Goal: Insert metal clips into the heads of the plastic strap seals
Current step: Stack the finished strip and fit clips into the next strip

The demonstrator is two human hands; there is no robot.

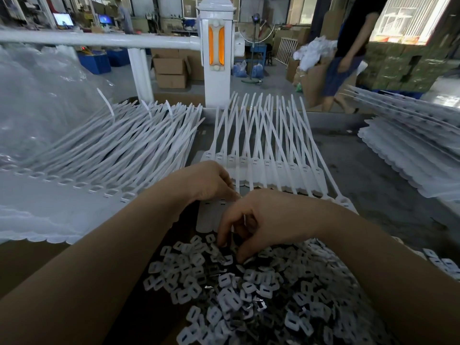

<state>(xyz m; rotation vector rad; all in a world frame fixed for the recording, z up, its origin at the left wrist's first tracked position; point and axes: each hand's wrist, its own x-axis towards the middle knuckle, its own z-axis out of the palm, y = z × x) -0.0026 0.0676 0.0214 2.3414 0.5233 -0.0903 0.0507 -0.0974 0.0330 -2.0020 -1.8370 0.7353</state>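
The left hand hides its own fingertips, which curl out of sight behind its knuckles over the strip of strap seals, so any grip there cannot be told. The right hand covers part of the clip pile beneath its fingers, and whether it pinches a clip is unclear. The pile runs off the bottom edge. The passer-by beyond the strip is blurred, head cut off.

A white post with an orange reflector stands at top centre of a factory hall, a white rail running left from it. Cardboard boxes sit on the grey concrete floor; bright windows glow upper right, monitors upper left.
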